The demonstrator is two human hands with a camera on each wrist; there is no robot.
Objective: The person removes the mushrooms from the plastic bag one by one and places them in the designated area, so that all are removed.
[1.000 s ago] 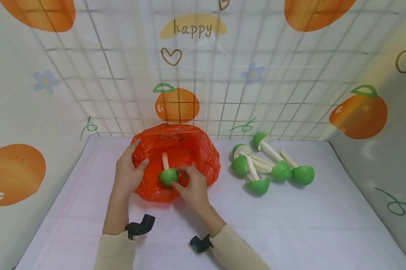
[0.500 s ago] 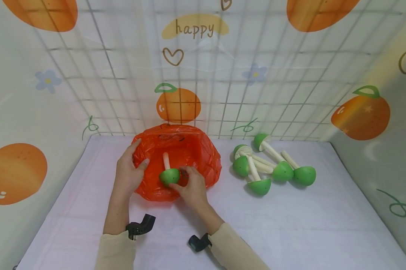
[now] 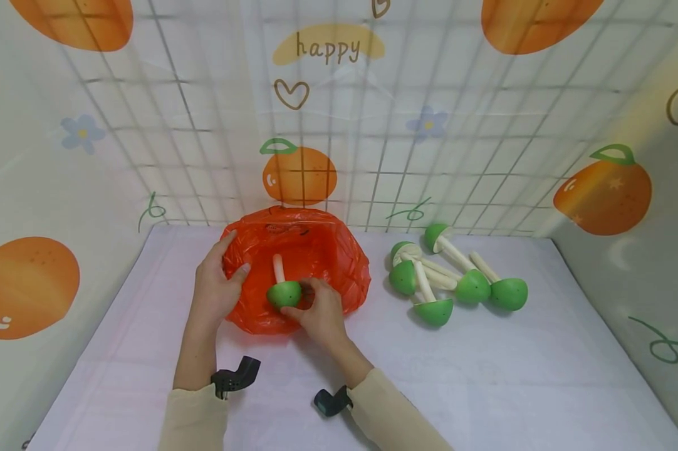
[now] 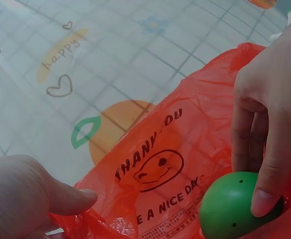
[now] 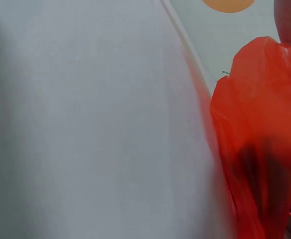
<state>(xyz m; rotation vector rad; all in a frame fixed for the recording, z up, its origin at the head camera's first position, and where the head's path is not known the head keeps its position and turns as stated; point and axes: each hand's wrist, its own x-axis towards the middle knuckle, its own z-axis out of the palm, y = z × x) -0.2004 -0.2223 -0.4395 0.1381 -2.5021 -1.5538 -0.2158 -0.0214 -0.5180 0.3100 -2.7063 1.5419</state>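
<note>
An opened red plastic bag [image 3: 347, 269] sits on the table left of centre. My left hand [image 3: 216, 285] grips its left rim, thumb inside and fingers outside. In the left wrist view, that thumb [image 4: 78, 199] lies over the crumpled edge. Within the bag's mouth is a toy mushroom [image 3: 284, 294] with a green dotted cap and pale stem, the stem pointing away from me. My right hand [image 3: 323, 313] pinches the cap from its right side between thumb and fingers. The left wrist view shows the green cap [image 4: 225, 204] under the right thumb; its stem is hidden there.
Several more green-capped toy mushrooms [image 3: 432, 312] lie in a loose pile right of the bag. A white cloth [image 3: 485, 382] covers the table. Behind stands a printed curtain [image 3: 350, 138] over a wire grid. The right wrist view mostly shows pale cloth and the bag's side [image 5: 255, 114].
My right thumb has slid slightly left along the mushroom cap. The bag's front edge has drawn back a little. Otherwise both hands keep their places, and the head view has shifted slightly.
</note>
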